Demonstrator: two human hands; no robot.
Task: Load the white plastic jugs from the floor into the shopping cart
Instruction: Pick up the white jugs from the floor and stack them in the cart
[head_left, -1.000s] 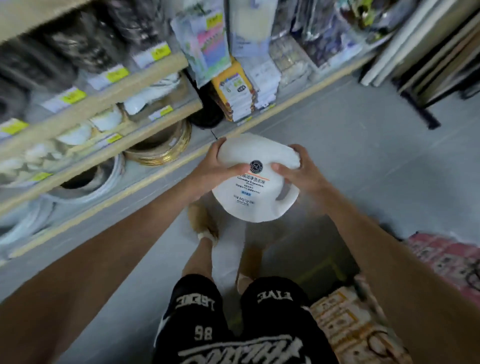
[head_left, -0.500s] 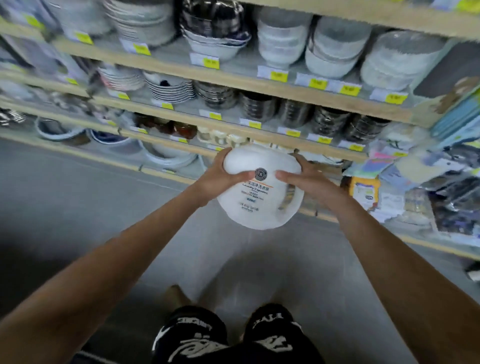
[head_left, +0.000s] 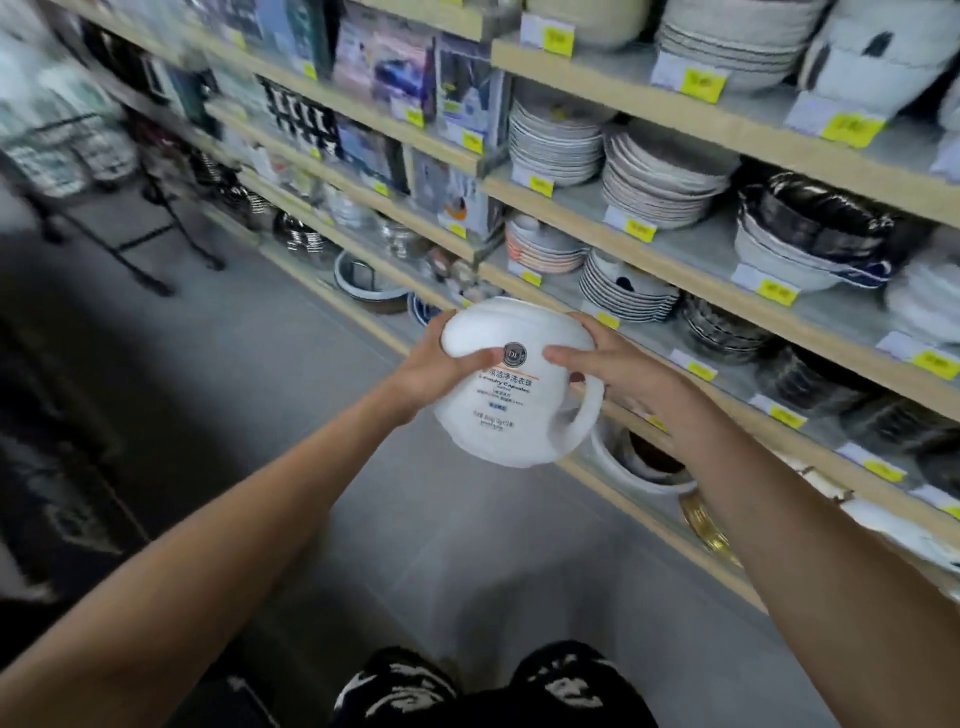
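You are holding the white laundry-capsule jug mid-frame, left hand and right hand pressing its smooth, likely slippery sides; the moulded handle looks a surer hold.

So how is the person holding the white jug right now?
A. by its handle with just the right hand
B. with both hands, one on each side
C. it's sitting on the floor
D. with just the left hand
B: the left hand and the right hand press on opposite sides of the white laundry capsule jug, held up above the grey floor.
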